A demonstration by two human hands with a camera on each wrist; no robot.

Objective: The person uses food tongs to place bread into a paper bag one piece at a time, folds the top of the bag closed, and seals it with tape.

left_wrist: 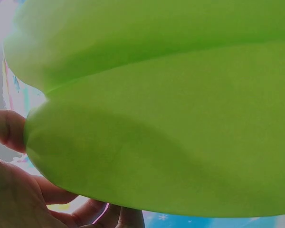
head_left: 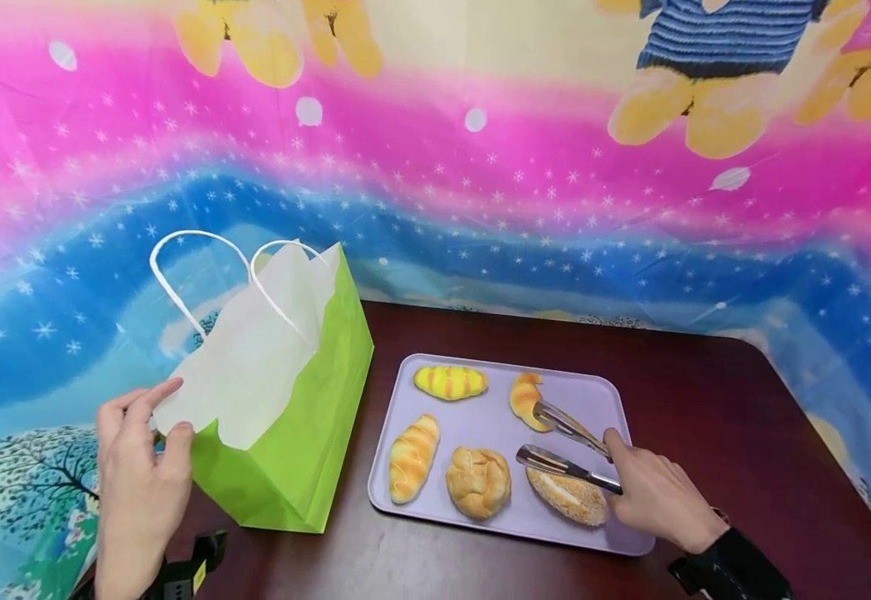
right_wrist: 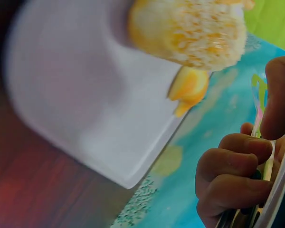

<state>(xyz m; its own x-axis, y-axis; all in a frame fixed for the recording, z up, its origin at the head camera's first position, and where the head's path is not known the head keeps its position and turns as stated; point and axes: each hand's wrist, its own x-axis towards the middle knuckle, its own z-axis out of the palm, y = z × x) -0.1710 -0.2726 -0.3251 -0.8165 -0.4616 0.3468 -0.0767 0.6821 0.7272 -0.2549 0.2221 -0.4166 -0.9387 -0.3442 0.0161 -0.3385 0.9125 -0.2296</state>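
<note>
A green paper bag (head_left: 303, 454) with a white inside and white rope handles stands at the left. My left hand (head_left: 142, 462) holds its near left rim, thumb on the outer side. In the left wrist view the bag's green side (left_wrist: 171, 128) fills most of the picture, fingertips at its edge. My right hand (head_left: 663, 492) grips metal tongs (head_left: 573, 429), their arms spread apart. One tong tip overlaps the small croissant (head_left: 525, 400); the other lies over the left end of a crumb-coated bun (head_left: 570, 498). In the right wrist view curled fingers wrap the tongs' handle.
A lilac tray (head_left: 443, 518) bears the breads: a yellow striped roll (head_left: 450, 382), a long drizzled roll (head_left: 414, 458) and a round bun (head_left: 478, 482) besides those by the tongs. The dark wooden table (head_left: 713, 417) meets a printed cloth backdrop (head_left: 420, 192) behind.
</note>
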